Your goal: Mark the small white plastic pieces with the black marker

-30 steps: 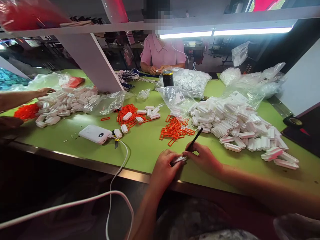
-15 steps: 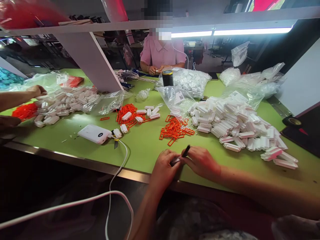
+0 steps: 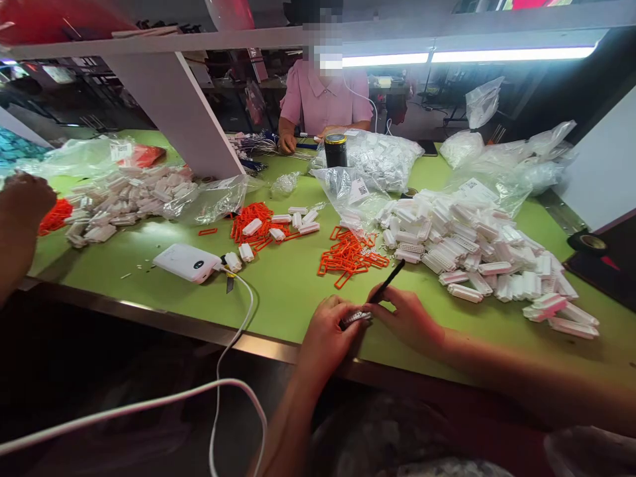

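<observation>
My left hand [image 3: 328, 331] is closed on a small white connector block [image 3: 356, 318] just above the near edge of the green table [image 3: 283, 285]. My right hand [image 3: 410, 317] pinches a thin black tool [image 3: 386, 281] whose lower end meets the block, its tip pointing up and away. A loose heap of orange clips [image 3: 350, 255] lies just beyond my hands. To the right spreads a big pile of white connector blocks [image 3: 472, 248].
A white power bank [image 3: 187, 262] with a white cable [image 3: 233, 344] lies left of my hands. More orange clips and white blocks [image 3: 268, 225] sit mid-table. Plastic bags [image 3: 377, 159] and a black can [image 3: 336, 150] stand behind. A person in pink sits opposite; another person's hand [image 3: 22, 199] is at far left.
The black tool tipped low and then rose again to its upright slant. The person's hand at far left drew back from the white pile. The person opposite moved a hand to the left.
</observation>
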Demonstrator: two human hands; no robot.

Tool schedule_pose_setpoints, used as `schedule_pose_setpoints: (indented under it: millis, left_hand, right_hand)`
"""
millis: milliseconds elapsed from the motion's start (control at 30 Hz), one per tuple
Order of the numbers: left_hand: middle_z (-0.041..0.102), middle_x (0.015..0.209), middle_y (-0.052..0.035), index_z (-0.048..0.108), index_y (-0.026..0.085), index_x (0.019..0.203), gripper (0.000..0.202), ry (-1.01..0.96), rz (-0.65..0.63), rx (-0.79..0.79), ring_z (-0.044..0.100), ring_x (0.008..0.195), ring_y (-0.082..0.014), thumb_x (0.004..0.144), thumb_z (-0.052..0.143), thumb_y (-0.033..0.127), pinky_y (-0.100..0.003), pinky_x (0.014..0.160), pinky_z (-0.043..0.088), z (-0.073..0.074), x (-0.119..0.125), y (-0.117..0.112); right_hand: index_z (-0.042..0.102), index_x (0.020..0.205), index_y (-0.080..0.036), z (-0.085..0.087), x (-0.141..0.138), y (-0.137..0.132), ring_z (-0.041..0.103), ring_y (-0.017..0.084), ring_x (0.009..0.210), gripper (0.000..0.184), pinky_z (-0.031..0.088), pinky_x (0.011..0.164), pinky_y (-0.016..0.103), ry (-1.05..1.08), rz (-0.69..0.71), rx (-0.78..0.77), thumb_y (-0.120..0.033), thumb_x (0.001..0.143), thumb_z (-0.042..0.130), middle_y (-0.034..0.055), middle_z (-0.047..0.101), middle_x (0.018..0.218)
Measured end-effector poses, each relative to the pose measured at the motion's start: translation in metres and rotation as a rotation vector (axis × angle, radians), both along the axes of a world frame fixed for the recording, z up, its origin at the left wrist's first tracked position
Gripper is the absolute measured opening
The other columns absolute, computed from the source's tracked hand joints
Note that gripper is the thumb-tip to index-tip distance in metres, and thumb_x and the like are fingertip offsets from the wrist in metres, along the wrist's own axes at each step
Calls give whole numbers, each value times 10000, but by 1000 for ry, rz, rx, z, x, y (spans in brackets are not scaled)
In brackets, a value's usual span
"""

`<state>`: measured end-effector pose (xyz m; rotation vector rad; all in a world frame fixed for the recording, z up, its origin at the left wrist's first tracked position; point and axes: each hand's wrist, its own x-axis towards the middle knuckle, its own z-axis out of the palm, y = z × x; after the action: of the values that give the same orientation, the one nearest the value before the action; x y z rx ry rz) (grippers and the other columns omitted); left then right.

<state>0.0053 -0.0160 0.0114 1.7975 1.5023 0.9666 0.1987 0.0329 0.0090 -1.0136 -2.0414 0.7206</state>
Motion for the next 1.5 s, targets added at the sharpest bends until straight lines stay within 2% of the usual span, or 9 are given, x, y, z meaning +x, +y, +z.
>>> schedule_pose_setpoints:
  millis: [267,333,500,800,900,1033,1300,1367,1500]
  left_hand:
    - [686,917,-25,771,232,988,142,8,0,7,640,925,-210,876,724,159,-332,855,496,-1,-1,1]
    - [683,917,-26,771,228,999,145,9,3,7,641,929,-212,878,725,161,-337,858,495,-1,-1,2]
    - [686,923,-30,778,225,999,138,11,5,-3,645,937,-219,862,788,212,-343,861,497,0,0,2]
    - [684,921,-18,788,242,1021,162,3,2,-19,643,941,-206,864,796,204,-331,865,496,0,0,0]
    - [684,927,-22,782,232,1014,154,0,3,-21,641,947,-209,863,794,198,-333,871,492,-1,0,0]
    - [682,926,-26,780,236,1013,143,9,-5,-31,634,952,-216,875,777,202,-337,872,485,0,0,1]
    - [670,904,-21,768,218,965,136,37,-4,-21,625,939,-211,871,714,136,-340,872,482,1,0,1]
    - [664,896,-18,769,218,965,140,35,-5,-21,627,922,-204,872,709,131,-333,861,484,0,0,2]
    - [674,914,-20,774,220,979,104,31,0,-4,635,930,-205,877,762,199,-326,851,488,-1,0,2]
  right_hand:
    - [705,884,-212,7,-5,-7,728,208,761,230,574,754,323,-199,149,351,-308,1055,583,70,783,821]
    - [706,905,-210,6,-5,-5,732,208,771,193,576,749,319,-188,138,285,-302,1041,606,69,785,843]
    - [687,917,-212,1,-2,4,726,189,702,231,583,647,283,22,6,-28,-413,1017,627,32,768,806]
    - [673,896,-215,0,-6,0,720,189,716,343,595,670,292,109,6,-149,-534,1001,610,37,766,809]
    - [678,909,-217,-1,-6,1,719,190,722,326,595,665,290,119,-7,-160,-525,999,621,37,768,816]
    - [678,912,-223,1,-5,0,721,183,720,273,593,682,285,87,16,-85,-465,1020,611,25,768,819]
    - [716,900,-216,8,-7,-8,719,195,787,245,572,768,306,-133,155,298,-318,1067,569,62,784,843]
    - [717,905,-217,5,-7,-7,721,198,802,241,574,778,308,-134,154,263,-334,1062,578,65,783,854]
    - [685,917,-217,-1,-6,1,706,180,708,295,569,660,277,31,21,2,-475,1031,603,35,758,802]
